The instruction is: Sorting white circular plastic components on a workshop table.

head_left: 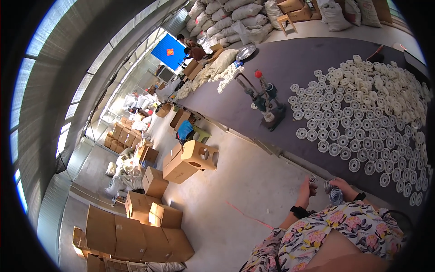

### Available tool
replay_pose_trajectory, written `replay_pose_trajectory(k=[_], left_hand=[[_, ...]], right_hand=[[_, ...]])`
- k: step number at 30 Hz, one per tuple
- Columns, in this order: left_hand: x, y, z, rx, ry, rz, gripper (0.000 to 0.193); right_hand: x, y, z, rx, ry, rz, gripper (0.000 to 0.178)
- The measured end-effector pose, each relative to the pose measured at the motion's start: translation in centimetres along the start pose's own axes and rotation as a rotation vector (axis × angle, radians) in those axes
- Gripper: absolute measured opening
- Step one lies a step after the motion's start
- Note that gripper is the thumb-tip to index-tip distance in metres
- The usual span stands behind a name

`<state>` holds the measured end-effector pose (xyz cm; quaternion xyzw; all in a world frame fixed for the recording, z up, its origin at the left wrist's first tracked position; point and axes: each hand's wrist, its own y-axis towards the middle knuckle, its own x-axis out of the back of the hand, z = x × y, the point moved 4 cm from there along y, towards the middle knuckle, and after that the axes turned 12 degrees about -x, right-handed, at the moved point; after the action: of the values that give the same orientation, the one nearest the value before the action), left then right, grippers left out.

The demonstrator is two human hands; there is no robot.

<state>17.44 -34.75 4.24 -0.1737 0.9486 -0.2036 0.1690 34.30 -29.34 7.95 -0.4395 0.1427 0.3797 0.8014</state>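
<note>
My left hand [306, 192] is raised at the table's near edge, its fingers curled round a small shiny metal piece [312, 180] too small to make out fully. Close beside it, my right hand [347, 188] is closed on a bunch of grey coiled metal pieces [335, 196], which look like springs and hang below the fingers. The two hands are apart. Beyond them, many pale round plastic discs with centre holes [345, 123] lie in loose rows on the dark-covered table [217, 106], and more are heaped [383, 84] farther back.
A green hand press [267, 102] with a red knob stands on the table. A metal basin [245, 53] sits at the far end. Cardboard boxes [136, 235] and a tan plastic stool [199, 155] are on the floor at left. Stuffed sacks [226, 20] and people [195, 52] are in the background.
</note>
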Motion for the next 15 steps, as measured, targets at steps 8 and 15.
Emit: replay_pose_trajectory(k=[8, 15], left_hand=[[-3.5, -1.9, -2.5, -0.157, -0.344, 0.113, 0.034], [-1.7, -0.3, 0.2, 0.067, -0.387, 0.12, 0.034]], right_hand=[[2.1, -0.2, 0.5, 0.117, 0.302, 0.057, 0.043], [0.9, -1.2, 0.9, 0.021, 0.21, 0.032, 0.028]])
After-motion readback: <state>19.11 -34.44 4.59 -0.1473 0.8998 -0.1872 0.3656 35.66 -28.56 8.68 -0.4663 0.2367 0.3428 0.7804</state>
